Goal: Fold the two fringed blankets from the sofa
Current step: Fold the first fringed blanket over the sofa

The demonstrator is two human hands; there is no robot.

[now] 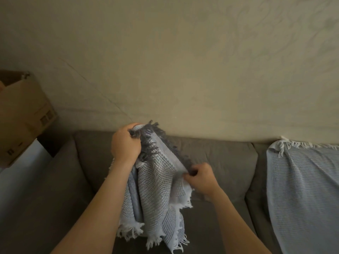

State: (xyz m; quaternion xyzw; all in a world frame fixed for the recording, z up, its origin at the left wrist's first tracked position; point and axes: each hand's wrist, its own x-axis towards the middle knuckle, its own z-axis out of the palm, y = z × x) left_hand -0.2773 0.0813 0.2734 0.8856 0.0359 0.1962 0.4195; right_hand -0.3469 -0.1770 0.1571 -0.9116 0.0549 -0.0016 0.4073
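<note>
Nearest you, the pale blue waffle-weave blanket with the white fringe (157, 195) hangs bunched in loose vertical folds, its lower tassels dangling just above the seat of the grey fabric sofa (220, 156). All of its weight lies below your hands.

Your right grip (201, 177) is the lower and nearer one. Its fingers are curled and pinch the fringed edge at the lower right end. Your left grip (126, 142) is higher and farther, fisted round the gathered top corner, with tassels sticking out above the knuckles. The edge held between them slants from upper left down to lower right (this is the line that matters). It is short and slack, so most of the cloth's width is bundled under the left grip. To my eye, the next move calls for running the right grip outward along that edge to find the far corner, and there is open room on that side.

Behind the held cloth is the sofa's back cushion. Well apart to the right, the second light blue fringed blanket (302, 189) lies draped over the sofa back and down onto the seat, not yet folded. At far left a brown cardboard box (23, 114) stands past the sofa arm, and the cream textured wall (183, 61) rises behind everything.
</note>
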